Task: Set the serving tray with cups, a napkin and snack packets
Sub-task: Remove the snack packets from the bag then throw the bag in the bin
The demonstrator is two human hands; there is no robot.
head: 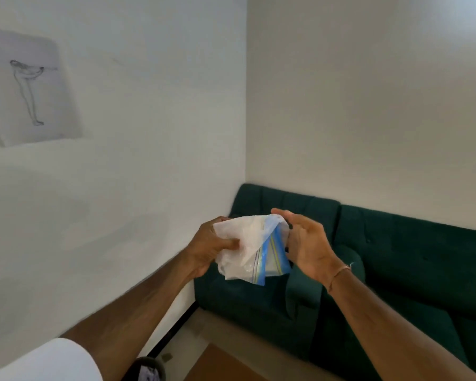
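I hold a crumpled clear plastic bag with a blue zip edge up in front of me, at chest height. My left hand grips its left side, thumb curled over the white plastic. My right hand holds the bag's right side, thumb and fingers pinching the top corner near the blue strip. What is inside the bag cannot be made out. No tray, cups or napkin are in view.
A dark green sofa stands against the right wall, below and behind my hands. White walls meet in a corner ahead. A line drawing hangs on the left wall. A brown surface shows at the bottom.
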